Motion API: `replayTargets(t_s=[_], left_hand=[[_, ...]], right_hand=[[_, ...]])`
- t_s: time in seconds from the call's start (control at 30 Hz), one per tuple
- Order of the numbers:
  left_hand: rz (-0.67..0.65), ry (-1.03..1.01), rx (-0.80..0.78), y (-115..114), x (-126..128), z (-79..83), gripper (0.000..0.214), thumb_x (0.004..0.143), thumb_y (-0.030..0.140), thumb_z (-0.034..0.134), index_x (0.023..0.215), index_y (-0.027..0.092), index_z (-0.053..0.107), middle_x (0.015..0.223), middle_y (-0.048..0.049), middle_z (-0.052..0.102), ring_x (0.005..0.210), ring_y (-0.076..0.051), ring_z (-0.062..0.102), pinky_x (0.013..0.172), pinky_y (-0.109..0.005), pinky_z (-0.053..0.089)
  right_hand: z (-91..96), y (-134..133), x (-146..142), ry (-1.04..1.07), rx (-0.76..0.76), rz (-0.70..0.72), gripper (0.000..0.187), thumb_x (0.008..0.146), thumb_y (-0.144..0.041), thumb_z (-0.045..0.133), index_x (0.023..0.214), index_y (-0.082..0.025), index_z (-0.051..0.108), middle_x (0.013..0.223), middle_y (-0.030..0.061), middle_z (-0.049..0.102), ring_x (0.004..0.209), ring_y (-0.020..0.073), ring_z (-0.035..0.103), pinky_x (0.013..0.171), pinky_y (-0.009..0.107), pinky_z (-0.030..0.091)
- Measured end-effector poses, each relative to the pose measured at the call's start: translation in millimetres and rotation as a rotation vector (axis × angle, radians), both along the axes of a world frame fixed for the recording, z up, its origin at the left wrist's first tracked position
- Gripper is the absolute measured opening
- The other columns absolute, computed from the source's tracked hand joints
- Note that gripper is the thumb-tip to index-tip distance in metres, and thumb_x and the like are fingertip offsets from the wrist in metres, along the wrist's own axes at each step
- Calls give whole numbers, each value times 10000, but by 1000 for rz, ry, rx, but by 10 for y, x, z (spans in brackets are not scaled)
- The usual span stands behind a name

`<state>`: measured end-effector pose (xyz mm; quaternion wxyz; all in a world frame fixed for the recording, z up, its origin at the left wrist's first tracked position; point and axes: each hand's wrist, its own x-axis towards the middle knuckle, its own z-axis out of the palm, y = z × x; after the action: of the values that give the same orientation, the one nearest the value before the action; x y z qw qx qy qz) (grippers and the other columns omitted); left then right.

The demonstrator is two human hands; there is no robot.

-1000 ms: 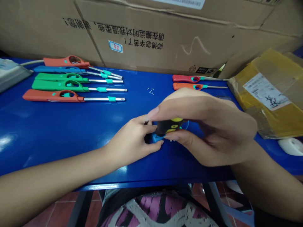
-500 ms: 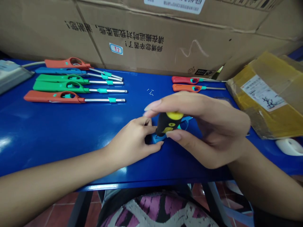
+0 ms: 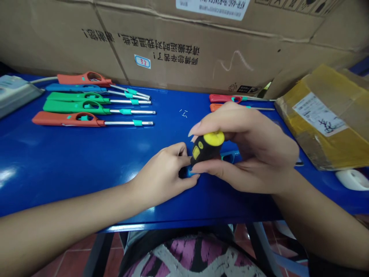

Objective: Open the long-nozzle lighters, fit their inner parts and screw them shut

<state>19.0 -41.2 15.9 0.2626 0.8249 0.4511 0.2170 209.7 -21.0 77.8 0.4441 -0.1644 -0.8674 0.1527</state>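
Observation:
With the thumb and fingers of my right hand (image 3: pixel 250 150) I grip the black and yellow handle of a screwdriver (image 3: pixel 206 148). It stands tilted over a blue lighter (image 3: pixel 231 155), and its tip is hidden behind the handle and my fingers. My left hand (image 3: pixel 167 169) rests on the table and pinches the near end of that lighter between thumb and fingers. Most of the lighter is covered by my two hands; part of its blue trigger guard shows beyond the handle.
Several long-necked lighters (image 3: pixel 72 118) lie in a row at the left, beside a power strip (image 3: pixel 17 94). A red lighter (image 3: pixel 225 98) and an orange one lie at the back right. Small white pieces (image 3: pixel 183 113) are on the blue table. Cardboard (image 3: pixel 173 73) stands behind; a taped box (image 3: pixel 325 119) is at right.
My right hand has turned the screwdriver handle, so its yellow marks face another way, and its fingers have shifted slightly. My left hand has stayed in place on the blue lighter.

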Motion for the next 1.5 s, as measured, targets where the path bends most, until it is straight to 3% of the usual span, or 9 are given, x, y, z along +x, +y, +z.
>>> replayTargets(t_s=[0.27, 0.5, 0.67, 0.77, 0.87, 0.97, 1.1, 1.3, 1.5], left_hand=[[-98, -5, 43, 9, -52, -58, 270, 887, 347, 677, 1120, 224, 738, 900, -27, 579, 828, -186, 597, 742, -327, 518], [-129, 81, 35, 11, -76, 38, 336, 848, 302, 665, 1171, 221, 708, 903, -29, 558, 882, -214, 593, 776, -354, 520], [-145, 197, 46, -4, -103, 148, 359, 779, 285, 682, 1129, 212, 647, 976, -38, 606, 919, -259, 604, 792, -411, 512], [-161, 222, 57, -7, -95, 158, 426, 795, 412, 718, 1153, 199, 628, 1022, -59, 618, 950, -289, 607, 826, -456, 521], [-187, 214, 88, 10, -82, 115, 508, 846, 532, 697, 1211, 187, 621, 1085, -87, 615, 1006, -306, 599, 890, -484, 520], [-249, 195, 108, 27, -88, 72, 432, 963, 451, 596, 1313, 198, 592, 1138, -98, 606, 1064, -287, 587, 954, -460, 510], [-261, 187, 111, 14, -116, 91, 346, 985, 323, 551, 1302, 191, 598, 1152, -109, 598, 1079, -283, 569, 992, -469, 496], [-214, 197, 63, -28, -127, 132, 349, 867, 235, 603, 1209, 170, 583, 1127, -100, 610, 1062, -295, 582, 968, -488, 508], [-225, 202, 80, 6, -142, 77, 341, 986, 362, 548, 1263, 164, 560, 1176, -123, 613, 1117, -306, 593, 1011, -504, 496]], right_hand=[[2, 67, 21, 281, -115, -82, 350, 770, -236, 796, 1096, -315, 699, 1024, 6, 720, 797, 201, 684, 659, 324, 602], [53, 235, 93, 620, -470, -216, 225, 826, -263, 764, 991, -288, 613, 919, -16, 674, 747, 145, 662, 577, 252, 607], [-181, 465, 147, 427, -680, -389, 314, 733, -338, 836, 948, -237, 629, 1074, 27, 707, 1010, 187, 698, 927, 363, 594], [-348, 631, 156, 161, -704, -485, 337, 806, -407, 763, 1048, -179, 707, 1045, 96, 756, 969, 236, 714, 888, 434, 587], [-471, 866, 135, 28, -624, -544, 288, 859, -390, 710, 1026, -156, 724, 1019, 108, 755, 929, 246, 710, 890, 474, 573], [-544, 1132, 88, -113, -474, -612, 212, 851, -288, 735, 1010, -151, 711, 1096, 106, 712, 1051, 251, 666, 1011, 486, 515], [-618, 1360, 18, -324, -338, -657, 333, 963, -359, 636, 1236, -169, 625, 1265, 98, 640, 1090, 230, 650, 929, 456, 564], [-675, 1317, -68, -555, -203, -711, 350, 975, -375, 616, 1269, -186, 609, 1305, 98, 622, 1113, 231, 640, 941, 460, 558], [-423, 1104, 36, -497, -165, -762, 375, 898, -286, 629, 1262, -196, 634, 1263, 166, 649, 1200, 357, 560, 1009, 551, 443]])
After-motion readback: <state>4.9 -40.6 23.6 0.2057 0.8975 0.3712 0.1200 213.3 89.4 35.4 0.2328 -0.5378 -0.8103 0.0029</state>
